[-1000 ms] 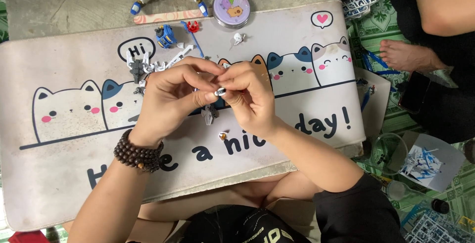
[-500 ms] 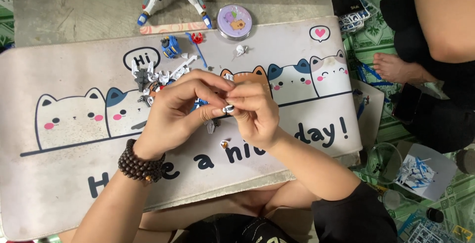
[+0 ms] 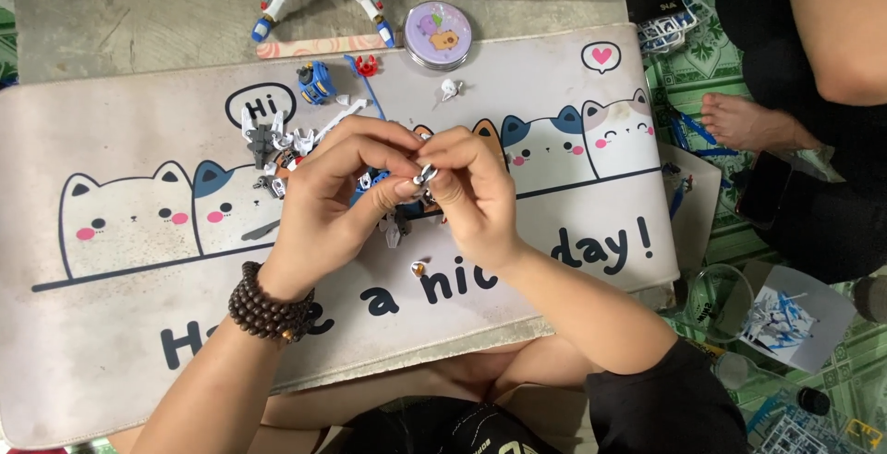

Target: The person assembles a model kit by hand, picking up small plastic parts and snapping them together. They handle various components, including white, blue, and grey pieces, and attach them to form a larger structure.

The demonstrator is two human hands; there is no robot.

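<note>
Together, the left hand [image 3: 337, 200] and right hand [image 3: 471, 191] are pinching a tiny white model piece [image 3: 426, 175] between their fingertips, steadying it from both sides; more loose parts [image 3: 277, 145] are lying just beyond the grip on the mat [image 3: 120, 343].
</note>
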